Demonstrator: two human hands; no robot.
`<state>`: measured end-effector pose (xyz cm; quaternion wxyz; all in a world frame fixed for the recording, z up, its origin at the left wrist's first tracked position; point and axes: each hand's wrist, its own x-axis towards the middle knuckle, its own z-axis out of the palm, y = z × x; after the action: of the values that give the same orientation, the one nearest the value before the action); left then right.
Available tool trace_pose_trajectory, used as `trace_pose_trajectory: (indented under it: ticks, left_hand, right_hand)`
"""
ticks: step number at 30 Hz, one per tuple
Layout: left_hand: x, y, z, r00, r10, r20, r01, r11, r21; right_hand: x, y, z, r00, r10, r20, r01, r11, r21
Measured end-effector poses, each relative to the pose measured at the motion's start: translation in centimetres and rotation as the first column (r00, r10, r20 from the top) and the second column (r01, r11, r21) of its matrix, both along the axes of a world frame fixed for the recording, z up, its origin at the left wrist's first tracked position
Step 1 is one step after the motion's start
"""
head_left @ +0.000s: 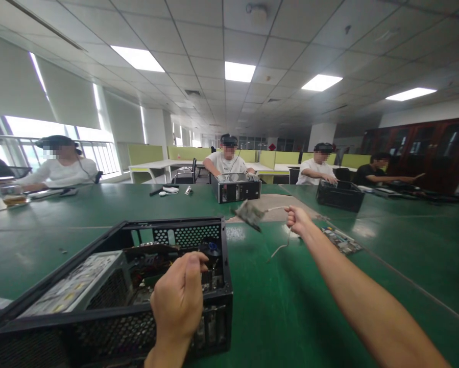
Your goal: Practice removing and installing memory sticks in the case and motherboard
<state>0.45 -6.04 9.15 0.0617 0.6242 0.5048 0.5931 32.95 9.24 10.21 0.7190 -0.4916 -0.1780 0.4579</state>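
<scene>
The circuit board (248,213), long axis slanted down rightward, is hung from a cable (281,249) pinched in the right hand (298,221) grip; the computer case (99,306) is clasped by the left hand (179,301).

Left hand (179,296) clasps computer case (99,306); right hand (298,221) holds cable (281,249).

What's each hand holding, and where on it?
Right hand holds a white cable mid-length, a blurred small circuit board at its far end. Left hand grips the near rim of the open computer case.
</scene>
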Motion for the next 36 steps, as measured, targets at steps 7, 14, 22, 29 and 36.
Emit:
trace_pose_trajectory:
  ticks: [7,14,22,29,36]
  left_hand:
    - [-0.1,0.1,0.0,0.998,-0.032,0.062,0.032,0.999,-0.004]
    - [0.0,0.1,0.2,0.996,-0.031,0.086,0.032,0.999,-0.015]
    - [-0.1,0.0,0.3,0.996,-0.032,0.086,0.034,0.999,-0.021]
    - [-0.1,0.1,0.2,0.996,-0.03,0.081,0.033,0.999,-0.03]
    - [-0.2,0.2,0.1,0.997,-0.034,0.076,0.036,0.999,-0.024]
  right_hand:
    - [0.1,-0.4,-1.5,0.998,-0.057,-0.013,0.057,0.998,-0.02]
    - [0.2,-0.7,-1.4,0.992,-0.127,0.009,0.127,0.992,-0.014]
    - [-1.2,0.4,-0.5,0.993,-0.113,-0.015,0.113,0.993,-0.033]
    - [-0.9,-0.1,0.4,0.991,-0.135,0.007,0.135,0.991,-0.001]
    - [-2.3,1.3,4.2,0.987,-0.15,0.05,0.145,0.986,0.082]
